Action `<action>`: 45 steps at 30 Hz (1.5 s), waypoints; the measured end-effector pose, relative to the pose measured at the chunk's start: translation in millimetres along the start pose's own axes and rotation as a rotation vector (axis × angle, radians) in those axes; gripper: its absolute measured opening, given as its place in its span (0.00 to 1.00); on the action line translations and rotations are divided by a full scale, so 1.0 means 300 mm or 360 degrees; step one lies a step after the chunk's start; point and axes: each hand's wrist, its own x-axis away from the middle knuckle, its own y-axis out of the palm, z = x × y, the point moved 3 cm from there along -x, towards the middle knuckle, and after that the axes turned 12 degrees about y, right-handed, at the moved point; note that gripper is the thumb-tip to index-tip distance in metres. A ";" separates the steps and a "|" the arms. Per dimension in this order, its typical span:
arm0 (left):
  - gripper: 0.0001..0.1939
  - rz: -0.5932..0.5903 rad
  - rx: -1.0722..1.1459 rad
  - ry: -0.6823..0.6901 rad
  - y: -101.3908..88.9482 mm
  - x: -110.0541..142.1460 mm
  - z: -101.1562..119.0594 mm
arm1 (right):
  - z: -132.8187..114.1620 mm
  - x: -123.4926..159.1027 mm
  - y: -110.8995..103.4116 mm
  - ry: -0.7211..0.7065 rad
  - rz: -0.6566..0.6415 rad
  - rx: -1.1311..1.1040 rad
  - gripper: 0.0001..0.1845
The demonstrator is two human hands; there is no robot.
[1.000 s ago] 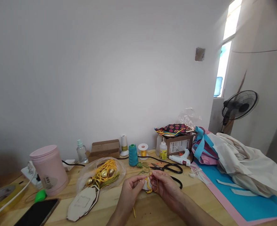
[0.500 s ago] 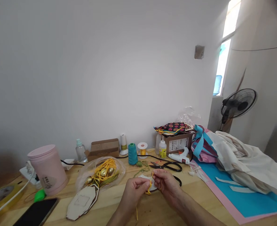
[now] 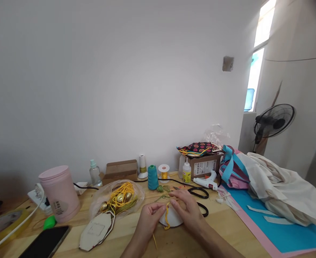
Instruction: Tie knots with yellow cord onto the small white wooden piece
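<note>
The left hand (image 3: pixel 148 219) has its thumb and forefinger closed at the yellow cord (image 3: pixel 167 216), with a loose end hanging below the palm. The right hand (image 3: pixel 188 209) is curled just beside, fingers bent towards the cord's upper part; whether they grip it cannot be told. The cord's thicker, bunched stretch runs down over a white piece (image 3: pixel 176 219) under the fingertips, between the hands, towards the near edge of the tabletop (image 3: pixel 128 224).

Cord this thin probably handles best in a light pinch close to the bunched part, one hand steadying while the other guides the strand. Even, gentle tension should keep it from twisting or slackening; a hard tug could drag the white piece or tighten a tangle. The loose end is best kept out from under the wrist.

Beyond the hands, towards the far edge, lie green threads (image 3: pixel 160 188), near a teal cone (image 3: pixel 152 179) and a spool (image 3: pixel 164 168). The scissors (image 3: pixel 208 194) lie close to the right hand, so that wrist wants some care.
</note>
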 end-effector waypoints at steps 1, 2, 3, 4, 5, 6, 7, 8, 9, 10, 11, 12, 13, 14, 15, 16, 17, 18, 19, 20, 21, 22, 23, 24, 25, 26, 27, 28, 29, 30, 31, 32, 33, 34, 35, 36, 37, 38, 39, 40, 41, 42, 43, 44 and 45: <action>0.16 -0.0017 -0.0025 0.0025 -0.001 0.000 0.001 | -0.013 0.007 0.006 -0.0106 -0.0042 0.0085 0.11; 0.15 -0.0032 -0.0046 0.0051 -0.001 0.000 0.002 | -0.024 0.012 0.011 -0.0176 -0.0087 0.0143 0.11; 0.15 -0.0030 -0.0059 0.0065 -0.001 0.002 0.003 | -0.031 0.015 0.015 -0.0220 -0.0124 0.0188 0.11; 0.14 -0.0013 -0.0060 0.0059 -0.002 0.003 0.002 | -0.035 0.016 0.017 -0.0243 -0.0156 0.0231 0.10; 0.14 0.0013 -0.0041 0.0031 -0.004 0.005 -0.001 | -0.036 0.016 0.018 -0.0250 -0.0178 0.0274 0.10; 0.14 0.0044 0.0003 -0.0017 -0.006 0.006 -0.006 | -0.035 0.015 0.017 -0.0244 -0.0186 0.0316 0.10; 0.15 0.0072 0.0063 -0.0075 -0.009 0.007 -0.012 | -0.032 0.013 0.015 -0.0226 -0.0181 0.0348 0.11; 0.15 0.0096 0.0121 -0.0123 -0.013 0.007 -0.018 | -0.028 0.011 0.011 -0.0200 -0.0171 0.0364 0.12; 0.15 0.0104 0.0165 -0.0152 -0.016 0.006 -0.024 | -0.024 0.010 0.008 -0.0170 -0.0164 0.0364 0.12; 0.14 0.0096 0.0184 -0.0162 -0.018 0.005 -0.028 | -0.020 0.008 0.005 -0.0140 -0.0161 0.0350 0.12; 0.14 0.0087 0.0175 -0.0163 -0.020 0.003 -0.031 | -0.015 0.007 0.004 -0.0108 -0.0155 0.0330 0.12; 0.14 0.0080 0.0142 -0.0163 -0.021 0.002 -0.032 | -0.011 0.007 0.003 -0.0076 -0.0150 0.0311 0.13; 0.14 0.0077 0.0105 -0.0167 -0.020 0.002 -0.032 | -0.006 0.007 0.003 -0.0042 -0.0139 0.0293 0.13; 0.14 0.0083 0.0078 -0.0172 -0.018 0.003 -0.029 | -0.002 0.007 0.004 -0.0005 -0.0129 0.0276 0.14; 0.14 0.0093 0.0065 -0.0175 -0.015 0.004 -0.024 | 0.003 0.008 0.007 0.0032 -0.0129 0.0251 0.14; 0.14 0.0105 0.0063 -0.0170 -0.010 0.007 -0.016 | 0.008 0.009 0.012 0.0067 -0.0142 0.0211 0.15; 0.14 0.0110 0.0070 -0.0158 -0.005 0.009 -0.006 | 0.013 0.010 0.018 0.0103 -0.0175 0.0157 0.15; 0.14 0.0111 0.0082 -0.0143 0.000 0.010 0.003 | 0.018 0.011 0.025 0.0146 -0.0227 0.0091 0.14; 0.14 0.0112 0.0096 -0.0129 0.004 0.011 0.011 | 0.025 0.013 0.033 0.0199 -0.0292 0.0025 0.14; 0.13 0.0117 0.0108 -0.0118 0.005 0.011 0.015 | 0.031 0.014 0.041 0.0253 -0.0353 -0.0025 0.14; 0.13 0.0129 0.0119 -0.0108 0.004 0.010 0.016 | 0.036 0.015 0.046 0.0294 -0.0394 -0.0048 0.14; 0.13 0.0139 0.0127 -0.0099 0.001 0.008 0.013 | 0.039 0.016 0.049 0.0309 -0.0407 -0.0043 0.14; 0.14 0.0144 0.0128 -0.0091 -0.005 0.005 0.007 | 0.040 0.015 0.048 0.0293 -0.0388 -0.0013 0.14; 0.15 0.0140 0.0121 -0.0085 -0.011 0.002 -0.002 | 0.038 0.013 0.045 0.0249 -0.0336 0.0033 0.14; 0.16 0.0122 0.0110 -0.0083 -0.016 0.000 -0.013 | 0.035 0.011 0.040 0.0194 -0.0270 0.0087 0.13; 0.17 0.0092 0.0097 -0.0082 -0.020 -0.003 -0.023 | 0.032 0.009 0.034 0.0150 -0.0207 0.0133 0.13; 0.18 0.0064 0.0087 -0.0083 -0.022 -0.005 -0.032 | 0.030 0.007 0.030 0.0124 -0.0157 0.0165 0.12; 0.18 0.0050 0.0077 -0.0083 -0.024 -0.007 -0.039 | 0.029 0.006 0.027 0.0113 -0.0123 0.0186 0.12; 0.18 0.0056 0.0067 -0.0082 -0.024 -0.007 -0.044 | 0.029 0.005 0.025 0.0112 -0.0107 0.0197 0.11; 0.17 0.0075 0.0053 -0.0082 -0.024 -0.007 -0.046 | 0.029 0.005 0.025 0.0113 -0.0099 0.0200 0.11; 0.17 0.0105 0.0034 -0.0084 -0.024 -0.007 -0.046 | 0.028 0.005 0.025 0.0112 -0.0094 0.0200 0.11; 0.16 0.0138 0.0013 -0.0084 -0.023 -0.006 -0.044 | 0.026 0.006 0.026 0.0107 -0.0089 0.0203 0.10; 0.16 0.0163 -0.0003 -0.0083 -0.022 -0.004 -0.041 | 0.024 0.008 0.026 0.0099 -0.0079 0.0214 0.10; 0.15 0.0178 -0.0008 -0.0079 -0.019 -0.003 -0.037 | 0.019 0.009 0.025 0.0089 -0.0063 0.0232 0.10; 0.15 0.0189 -0.0006 -0.0070 -0.016 -0.001 -0.031 | 0.014 0.011 0.024 0.0077 -0.0047 0.0253 0.10; 0.14 0.0198 -0.0004 -0.0056 -0.013 0.000 -0.025 | 0.006 0.012 0.023 0.0059 -0.0031 0.0275 0.10; 0.14 0.0201 -0.0004 -0.0040 -0.009 0.002 -0.017 | -0.003 0.013 0.020 0.0035 -0.0017 0.0297 0.09; 0.13 0.0195 -0.0004 -0.0025 -0.004 0.004 -0.009 | -0.013 0.013 0.017 0.0006 -0.0002 0.0316 0.09; 0.13 0.0188 0.0000 -0.0015 0.003 0.006 -0.001 | -0.024 0.013 0.012 -0.0025 0.0014 0.0328 0.09; 0.13 0.0181 0.0015 -0.0010 0.009 0.008 0.007 | -0.034 0.012 0.007 -0.0053 0.0028 0.0334 0.10; 0.12 0.0168 0.0048 -0.0012 0.017 0.010 0.015 | -0.041 0.011 0.001 -0.0069 0.0041 0.0333 0.10; 0.12 0.0151 0.0091 -0.0020 0.026 0.013 0.022 | -0.046 0.010 -0.004 -0.0069 0.0050 0.0326 0.11; 0.13 0.0137 0.0126 -0.0036 0.033 0.016 0.029 | -0.046 0.008 -0.008 -0.0050 0.0046 0.0308 0.11; 0.13 0.0128 0.0141 -0.0054 0.040 0.018 0.035 | -0.043 0.007 -0.009 -0.0016 0.0029 0.0274 0.12; 0.14 0.0120 0.0139 -0.0071 0.045 0.021 0.040 | -0.037 0.007 -0.008 0.0032 0.0000 0.0220 0.12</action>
